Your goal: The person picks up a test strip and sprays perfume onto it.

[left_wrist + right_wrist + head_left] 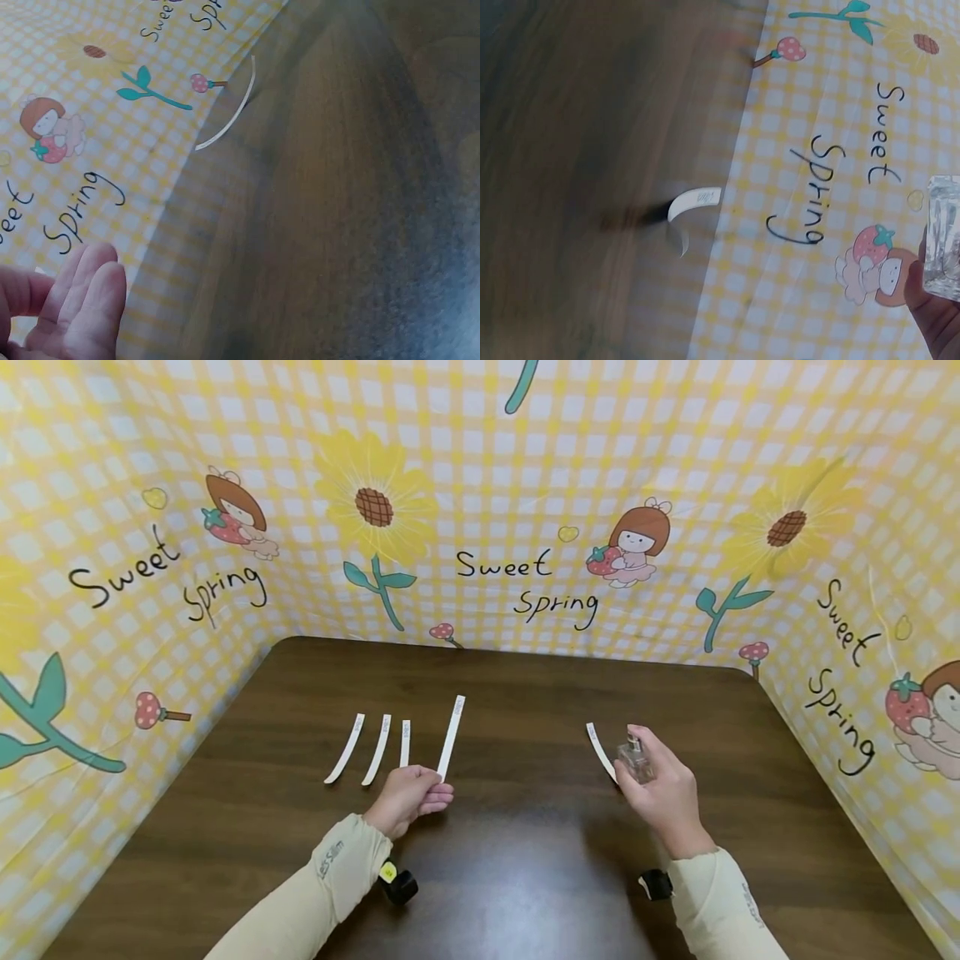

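Between the thumb and fingers of my left hand (407, 800) is the lower end of a white paper test strip (452, 739), pointing up and away. In the left wrist view this hand's fingers (101, 300) show at the lower left. My right hand (667, 797) grips a small clear glass perfume bottle (635, 762) with a silver spray top, the index finger at the top. The right wrist view catches the bottle's clear glass (943, 244) at its edge. Beside the bottle, a curved white strip (597, 747) lies on the table, its lower end behind my thumb.
Left of my left hand, three more white strips lie in a row on the dark wooden table (517, 727): an outer one (348, 750), a middle one (377, 750) and a partly hidden one (406, 742). A yellow checked cloth (480, 510) rises around the table's back and sides.
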{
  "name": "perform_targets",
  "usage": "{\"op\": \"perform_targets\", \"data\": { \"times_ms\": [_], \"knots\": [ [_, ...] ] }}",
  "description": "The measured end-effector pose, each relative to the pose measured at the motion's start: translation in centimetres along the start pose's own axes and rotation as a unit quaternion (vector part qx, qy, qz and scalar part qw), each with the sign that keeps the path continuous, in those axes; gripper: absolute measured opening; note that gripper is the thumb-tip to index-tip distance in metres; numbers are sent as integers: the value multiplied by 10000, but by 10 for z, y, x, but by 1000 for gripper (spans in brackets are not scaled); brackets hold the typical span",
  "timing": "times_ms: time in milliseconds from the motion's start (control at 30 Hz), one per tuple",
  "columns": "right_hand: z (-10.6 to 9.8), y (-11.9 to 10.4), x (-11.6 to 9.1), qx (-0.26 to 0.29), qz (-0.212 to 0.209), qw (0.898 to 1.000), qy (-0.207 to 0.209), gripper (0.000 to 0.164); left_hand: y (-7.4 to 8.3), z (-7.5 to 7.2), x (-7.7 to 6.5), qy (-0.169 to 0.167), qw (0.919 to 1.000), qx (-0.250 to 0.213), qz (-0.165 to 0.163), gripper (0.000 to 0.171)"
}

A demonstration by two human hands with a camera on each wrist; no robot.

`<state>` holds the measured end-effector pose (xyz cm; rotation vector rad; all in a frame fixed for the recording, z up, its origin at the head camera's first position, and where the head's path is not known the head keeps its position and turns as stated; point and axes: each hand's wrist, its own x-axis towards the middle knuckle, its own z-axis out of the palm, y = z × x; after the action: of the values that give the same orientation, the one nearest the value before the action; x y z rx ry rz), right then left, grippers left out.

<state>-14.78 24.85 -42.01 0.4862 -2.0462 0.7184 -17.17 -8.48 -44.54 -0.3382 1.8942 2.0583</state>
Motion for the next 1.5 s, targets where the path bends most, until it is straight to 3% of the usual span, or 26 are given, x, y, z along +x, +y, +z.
{"op": "perform_targets", "data": {
  "times_ms": [200, 433, 733, 1000, 1267, 1500],
  "knots": [
    [-12, 8, -7, -218, 122, 9997, 57, 41, 0, -3, 2, 172, 9991, -371, 75, 23],
    [-24, 12, -8, -339, 168, 9992, 146, 41, -4, -7, 2, 84, 9968, -749, -247, 38],
    [-33, 18, -15, -496, 214, 9983, 235, 47, -11, -6, 7, 214, 9929, -1121, -339, 38],
    [-39, 17, -20, -578, 318, 9975, 271, 57, -12, -5, 12, 287, 9941, -1001, -289, 41],
    [-49, 22, -27, -639, 462, 9963, 349, 47, -14, -4, 16, 527, 9981, -226, -226, 44],
    [-61, 30, -37, -799, 677, 9938, 370, 53, -12, -3, 19, 476, 9983, -236, -230, 46]
  ]
}}
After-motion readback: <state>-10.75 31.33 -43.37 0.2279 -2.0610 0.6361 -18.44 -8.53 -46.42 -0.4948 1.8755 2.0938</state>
